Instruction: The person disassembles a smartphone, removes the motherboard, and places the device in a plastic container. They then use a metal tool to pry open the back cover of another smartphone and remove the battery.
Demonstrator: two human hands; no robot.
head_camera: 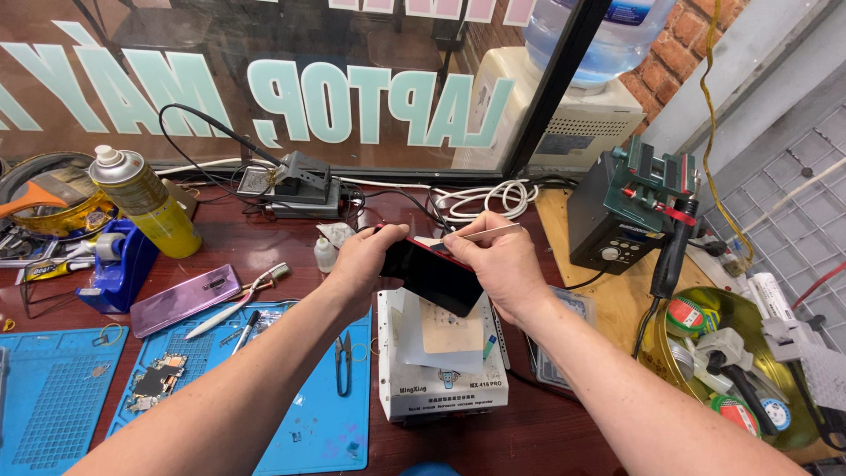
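My left hand [366, 262] grips the left edge of a dark smartphone with a red rim [434, 275], held up over a white heating plate box [445, 388]. My right hand [495, 263] steadies the phone's right side and pinches a thin flat pry blade [480, 234] that points left along the phone's top edge. A sheet of paper and a tan pad lie on the box under the phone.
A blue work mat [308, 414] holds small scissors [343, 361], a circuit board [157, 381] and tweezers. A purple phone back [181, 300], yellow spray can [152, 204], blue tape dispenser [119, 264], soldering station [608, 216] and a bowl of solder reels [740, 370] surround me.
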